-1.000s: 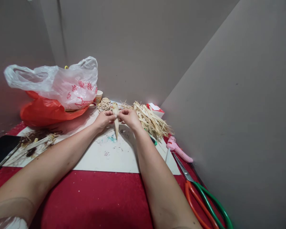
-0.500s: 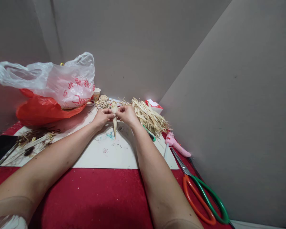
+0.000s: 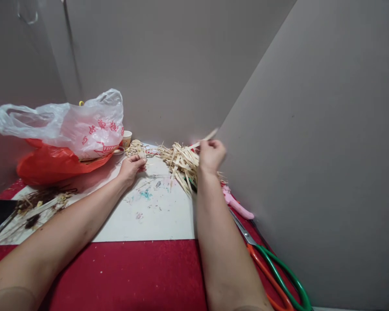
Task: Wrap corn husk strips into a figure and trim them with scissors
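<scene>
Grey walls (image 3: 181, 65) close off the corner. We record a red cloth (image 3: 132, 276) over the table, with a stained white sheet (image 3: 155, 220) lying on it under both forearms. Left of our left fingers a white plastic bag (image 3: 84, 125) slumps on a red bag (image 3: 52, 162). Between the two sets of fingers lies a straw pile (image 3: 180, 162), its near edge just beside our right wrist. Well behind the right fingers, toward us, lie scissors (image 3: 257, 249) and a pink glue gun (image 3: 236, 205). Just past the left fingertips stands a paper cup (image 3: 126, 139).

Right hand (image 3: 210, 154): raised above the pile, fingers pinched narrowly on one strip (image 3: 210, 134) that points up and away. Left hand (image 3: 129, 167): low on the sheet, fingers curled on a small pale piece (image 3: 140, 152); we cannot make out its shape.
</scene>
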